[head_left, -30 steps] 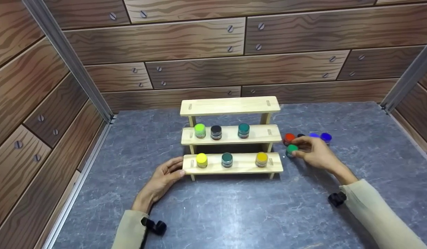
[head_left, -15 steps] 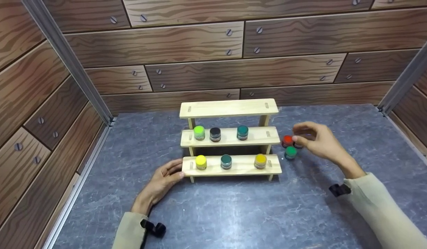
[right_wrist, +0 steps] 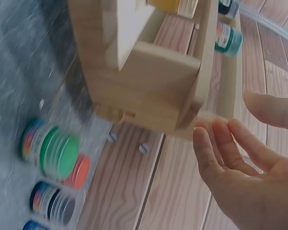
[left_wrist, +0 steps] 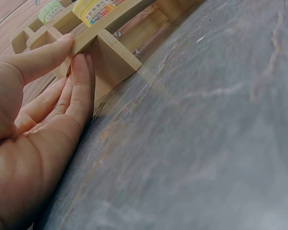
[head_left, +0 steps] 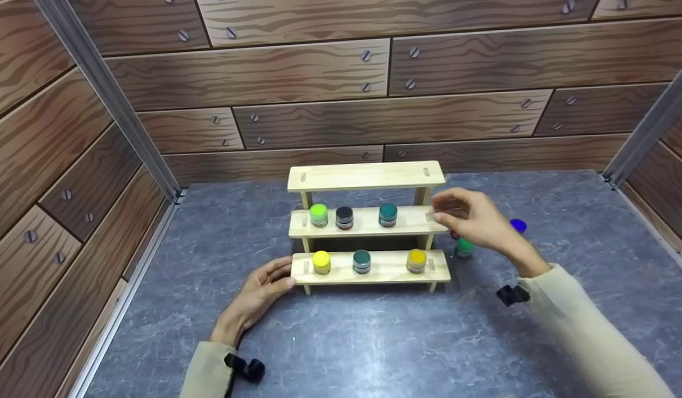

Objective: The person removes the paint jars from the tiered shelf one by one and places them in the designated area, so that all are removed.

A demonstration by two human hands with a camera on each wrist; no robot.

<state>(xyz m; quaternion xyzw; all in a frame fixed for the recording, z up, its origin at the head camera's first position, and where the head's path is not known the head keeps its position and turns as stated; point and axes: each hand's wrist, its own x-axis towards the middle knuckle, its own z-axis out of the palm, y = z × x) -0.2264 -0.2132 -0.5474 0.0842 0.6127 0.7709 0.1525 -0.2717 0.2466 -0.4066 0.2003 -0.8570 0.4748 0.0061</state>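
A three-step wooden display stand (head_left: 366, 176) bears small paint jars on its lower two steps. My left hand (head_left: 261, 290) grips the left end of the bottom step, thumb on top and fingers beneath, as the left wrist view shows. My right hand (head_left: 476, 218) hovers at the right end of the middle step; in the right wrist view its thumb and fingers stand apart with no jar between them. The middle step holds light green (head_left: 319, 215), black (head_left: 344, 218) and teal (head_left: 388, 215) jars. Yellow (head_left: 321, 262), dark green (head_left: 362, 262) and amber (head_left: 416, 261) jars stand on the bottom step.
Right of the stand, loose jars sit on the grey marbled tabletop (head_left: 341, 342): green (head_left: 463, 248), blue (head_left: 518, 225), and an orange-red jar (right_wrist: 79, 171) and a dark jar (right_wrist: 53, 203) seen in the right wrist view. Wood-patterned walls (head_left: 252, 72) enclose the back and sides.
My right hand has gone from the green jar, over the loose jars behind it, then left to the middle step. The left hand keeps its grip; the jars on the stand have not moved.
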